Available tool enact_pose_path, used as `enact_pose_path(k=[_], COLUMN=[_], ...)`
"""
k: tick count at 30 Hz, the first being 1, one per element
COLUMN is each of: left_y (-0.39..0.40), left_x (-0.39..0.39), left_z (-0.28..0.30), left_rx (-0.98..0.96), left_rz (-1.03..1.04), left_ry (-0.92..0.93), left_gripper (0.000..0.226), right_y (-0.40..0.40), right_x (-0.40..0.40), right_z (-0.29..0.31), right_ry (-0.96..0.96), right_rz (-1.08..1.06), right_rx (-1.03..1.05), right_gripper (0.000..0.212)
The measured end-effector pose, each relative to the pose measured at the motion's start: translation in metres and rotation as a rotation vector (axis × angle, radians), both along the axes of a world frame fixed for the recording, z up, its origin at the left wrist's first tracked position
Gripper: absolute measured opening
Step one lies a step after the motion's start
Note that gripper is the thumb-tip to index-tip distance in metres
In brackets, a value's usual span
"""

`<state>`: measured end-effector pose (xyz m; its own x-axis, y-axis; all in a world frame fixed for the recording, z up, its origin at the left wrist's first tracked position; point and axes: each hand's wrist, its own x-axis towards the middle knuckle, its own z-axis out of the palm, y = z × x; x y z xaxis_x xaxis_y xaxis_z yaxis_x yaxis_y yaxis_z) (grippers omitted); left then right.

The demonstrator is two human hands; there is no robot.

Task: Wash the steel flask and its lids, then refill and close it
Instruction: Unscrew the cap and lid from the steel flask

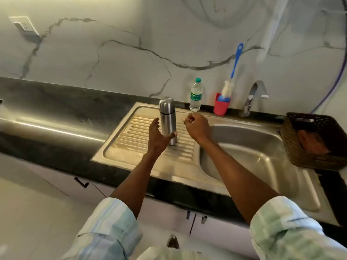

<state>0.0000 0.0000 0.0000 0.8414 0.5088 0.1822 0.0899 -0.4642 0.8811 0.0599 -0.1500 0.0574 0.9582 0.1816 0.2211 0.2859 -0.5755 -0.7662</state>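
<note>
The steel flask (167,117) stands upright on the ribbed drainboard (131,145) of the sink, with its domed steel lid on. My left hand (157,135) is at the flask's lower left side. Its fingers point straight up beside the flask and its thumb lies across the lower front. My right hand (197,126) hovers just right of the flask with its fingers curled and nothing in them. A plastic water bottle (195,95) with a green cap stands behind the flask at the back rim.
A red cup (221,106) holding a blue-handled bottle brush (234,66) stands by the tap (250,98). The sink basin (244,147) lies to the right. A dark woven basket (311,139) sits at the far right. Black counter (56,117) stretches left.
</note>
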Motion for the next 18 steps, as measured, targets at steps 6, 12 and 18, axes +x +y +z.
enact_pose_path(k=[6, 12, 18], left_y=[0.03, 0.035, 0.043], left_x=[0.043, 0.062, 0.076], left_z=[-0.003, -0.013, -0.027], left_rx=[-0.032, -0.075, -0.084], left_rz=[-0.095, -0.16, -0.239], left_ry=[0.021, -0.048, -0.031], left_gripper=[0.115, 0.096, 0.081], right_y=[0.055, 0.072, 0.076], right_x=[0.039, 0.067, 0.07], right_z=[0.017, 0.011, -0.007], right_ry=[-0.094, -0.124, -0.084], right_rz=[0.126, 0.253, 0.267], right_rx=[-0.003, -0.037, 0.129], right_gripper=[0.05, 0.074, 0.082])
